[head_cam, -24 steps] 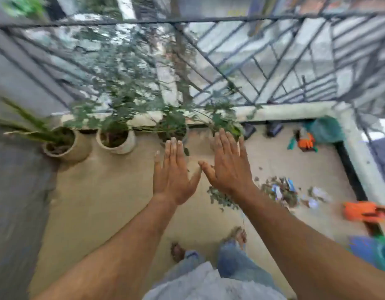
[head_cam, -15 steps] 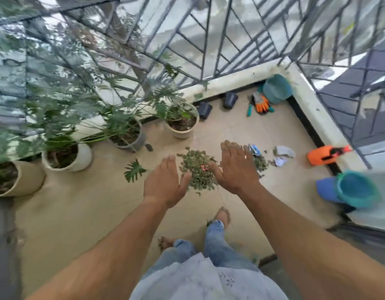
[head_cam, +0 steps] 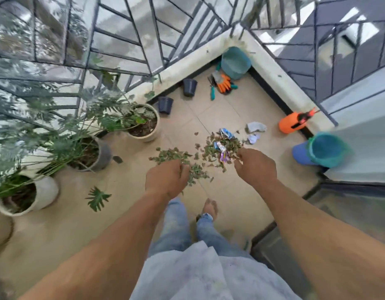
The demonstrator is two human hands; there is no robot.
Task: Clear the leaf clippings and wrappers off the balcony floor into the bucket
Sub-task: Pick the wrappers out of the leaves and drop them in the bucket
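A scatter of small green leaf clippings [head_cam: 205, 148] lies on the beige tiled floor, with a second cluster [head_cam: 172, 154] to its left. Colourful wrappers [head_cam: 222, 151] sit in the pile, a blue-white wrapper [head_cam: 226, 133] lies at its far edge, and crumpled white paper [head_cam: 255, 126] lies beyond. A teal bucket [head_cam: 326, 149] stands at the right beside a blue lid-like thing [head_cam: 300, 153]. I am standing. My left hand [head_cam: 167, 180] and my right hand [head_cam: 255, 167] hang above the pile with fingers bent downward, and I see nothing held in either.
Potted plants [head_cam: 144, 124] [head_cam: 96, 152] [head_cam: 27, 195] line the left railing. A large cut leaf [head_cam: 97, 198] lies near them. In the far corner are a second teal bucket [head_cam: 236, 61], orange gloves [head_cam: 224, 83] and small dark pots [head_cam: 189, 86]. An orange sprayer [head_cam: 292, 124] lies by the right ledge.
The view has swung down and to the right, bringing the pile and bucket closer. Both hands have dropped from flat and spread to fingers curled down over the clippings.
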